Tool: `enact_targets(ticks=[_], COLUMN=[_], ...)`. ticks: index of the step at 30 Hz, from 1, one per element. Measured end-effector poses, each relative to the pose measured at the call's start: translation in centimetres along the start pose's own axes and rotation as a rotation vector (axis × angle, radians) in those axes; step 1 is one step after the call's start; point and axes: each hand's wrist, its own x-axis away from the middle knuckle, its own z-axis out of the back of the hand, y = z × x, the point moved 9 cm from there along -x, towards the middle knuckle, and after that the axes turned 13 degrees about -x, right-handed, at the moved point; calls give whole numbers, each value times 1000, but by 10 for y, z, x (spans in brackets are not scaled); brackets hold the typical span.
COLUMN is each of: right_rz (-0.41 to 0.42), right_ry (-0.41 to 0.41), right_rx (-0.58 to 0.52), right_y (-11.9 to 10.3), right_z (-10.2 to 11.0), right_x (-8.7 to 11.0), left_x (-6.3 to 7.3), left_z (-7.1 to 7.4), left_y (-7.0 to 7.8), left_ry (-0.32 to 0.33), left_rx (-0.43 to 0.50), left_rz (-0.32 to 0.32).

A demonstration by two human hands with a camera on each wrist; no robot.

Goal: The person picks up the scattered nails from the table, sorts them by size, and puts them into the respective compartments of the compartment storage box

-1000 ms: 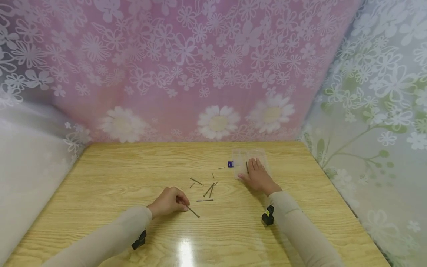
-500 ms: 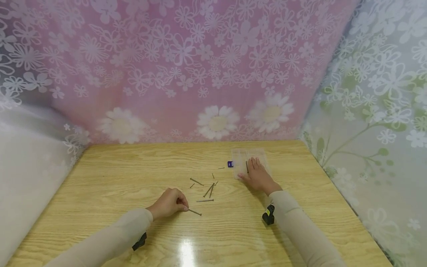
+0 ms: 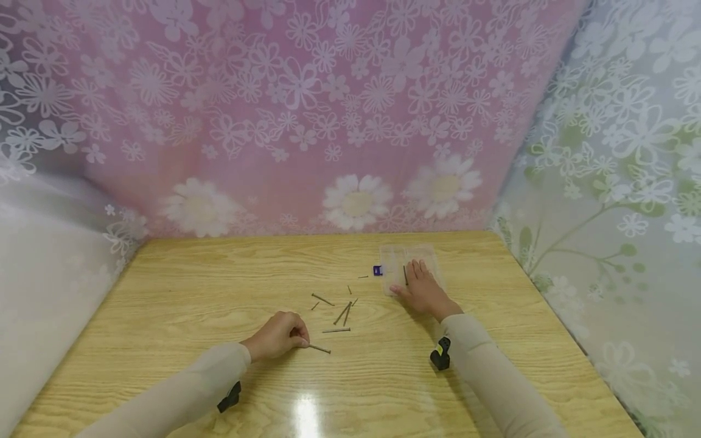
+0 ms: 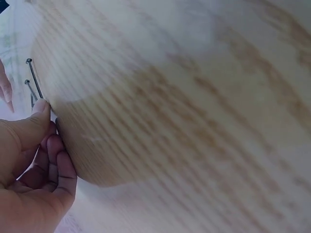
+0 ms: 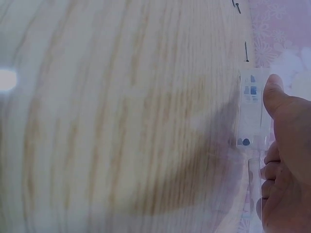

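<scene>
My left hand [image 3: 279, 336] pinches a long nail [image 3: 320, 349] between thumb and fingers, low over the table, its head pointing right. In the left wrist view the held nail [image 4: 34, 79] sticks out past the thumb tip, and another nail overlaps it from behind. The right hand [image 3: 426, 293] rests on a clear plastic compartment box [image 3: 392, 254], its fingers lying forward over it and the thumb spread to the left. A dark nail [image 3: 406, 275] shows in the box beside those fingers. The right wrist view has the box [image 5: 251, 114] beneath the thumb.
Between the hands lie several loose nails, long and short, among them a long nail [image 3: 336, 330] and a crossed pair [image 3: 342, 313]. A blue latch [image 3: 378, 271] juts from the box's left side. Floral curtains [image 3: 274, 152] stand behind the wooden table [image 3: 191, 274].
The nail in my left hand has swung from a steep slant to a flatter line, its head shifting slightly right and up. My right hand stays on the box.
</scene>
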Motion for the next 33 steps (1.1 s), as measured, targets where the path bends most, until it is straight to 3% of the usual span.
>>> enact_targets(ticks=[5,11,20,27,33], right_rz=[2,9,5,-3,-4], right_ry=[-9,1,-4,-16,-21], right_rx=[-3,18,-13,-23,-19], right_y=[-1,-1,3,4,2], right_z=[0,1,2,0,0], right_x=[0,-2,-1,-2,0], left_x=[-4,-17,-42,-65,-81], left_z=[1,12,14,8,1], left_y=[-5,-13,-22,-14,-12], left_ry=[-15,45,107,170,204], left_rx=[46,124,460,624,667], left_rz=[47,168,444,517,565])
